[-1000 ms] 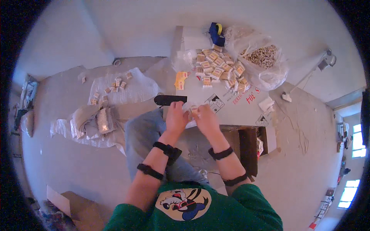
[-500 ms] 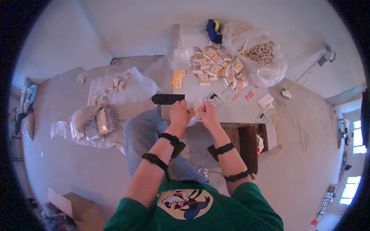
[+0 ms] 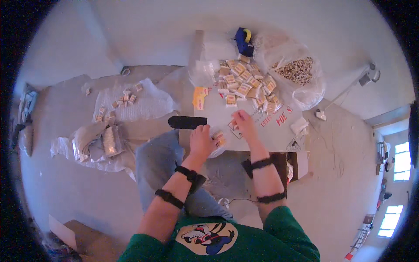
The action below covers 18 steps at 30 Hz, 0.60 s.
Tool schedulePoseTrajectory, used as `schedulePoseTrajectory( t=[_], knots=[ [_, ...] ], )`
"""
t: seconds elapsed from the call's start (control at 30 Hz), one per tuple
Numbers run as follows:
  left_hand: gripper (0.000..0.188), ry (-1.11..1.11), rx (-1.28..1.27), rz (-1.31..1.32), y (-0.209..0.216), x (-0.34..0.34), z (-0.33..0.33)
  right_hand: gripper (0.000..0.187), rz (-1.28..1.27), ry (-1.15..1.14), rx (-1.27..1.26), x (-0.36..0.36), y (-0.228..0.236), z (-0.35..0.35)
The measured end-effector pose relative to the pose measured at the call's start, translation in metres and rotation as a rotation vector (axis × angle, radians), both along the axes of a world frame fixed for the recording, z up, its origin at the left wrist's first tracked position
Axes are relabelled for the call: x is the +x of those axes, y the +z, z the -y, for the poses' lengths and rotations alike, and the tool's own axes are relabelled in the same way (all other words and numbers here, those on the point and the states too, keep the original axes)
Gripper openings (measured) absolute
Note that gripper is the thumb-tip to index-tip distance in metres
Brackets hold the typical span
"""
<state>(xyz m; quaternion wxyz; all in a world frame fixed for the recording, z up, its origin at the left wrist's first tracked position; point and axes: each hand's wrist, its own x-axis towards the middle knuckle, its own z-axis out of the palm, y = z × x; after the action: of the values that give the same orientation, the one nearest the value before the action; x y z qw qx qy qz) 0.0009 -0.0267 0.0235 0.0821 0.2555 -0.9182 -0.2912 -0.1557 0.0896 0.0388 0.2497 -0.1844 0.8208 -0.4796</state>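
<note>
Fingers of left hand still grip the clear packet; right hand has moved toward 12 o'clock, fingers narrow, nearing the packet pile on the counter.

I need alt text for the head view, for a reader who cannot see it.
A seated person's left hand holds a clear bag of small packets at a low table, while the right hand reaches toward a pile of packets.

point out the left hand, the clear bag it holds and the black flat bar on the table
left hand [image 3: 201,140], head view, back of hand
clear bag [image 3: 217,147], head view, lower side
black flat bar [image 3: 187,122], head view, middle
</note>
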Motion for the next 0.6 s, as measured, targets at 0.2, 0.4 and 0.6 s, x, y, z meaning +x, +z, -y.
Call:
schedulePoseTrajectory(
  t=[0.2, 0.4, 0.6],
  knots=[
    [0.057, 0.067, 0.032, -0.023, 0.011, 0.019, 0.001, 0.033, -0.762, 0.328, 0.548, -0.061, -0.075, 0.038],
    [0.066, 0.082, 0.179, 0.194, 0.029, 0.036, 0.004, 0.030, -0.803, 0.211, 0.647, -0.051, -0.095, 0.057],
    [0.059, 0.024, 0.371, 0.156, 0.018, 0.028, -0.004, 0.016, -0.573, -0.050, 0.107, -0.044, -0.108, -0.003]
  ],
)
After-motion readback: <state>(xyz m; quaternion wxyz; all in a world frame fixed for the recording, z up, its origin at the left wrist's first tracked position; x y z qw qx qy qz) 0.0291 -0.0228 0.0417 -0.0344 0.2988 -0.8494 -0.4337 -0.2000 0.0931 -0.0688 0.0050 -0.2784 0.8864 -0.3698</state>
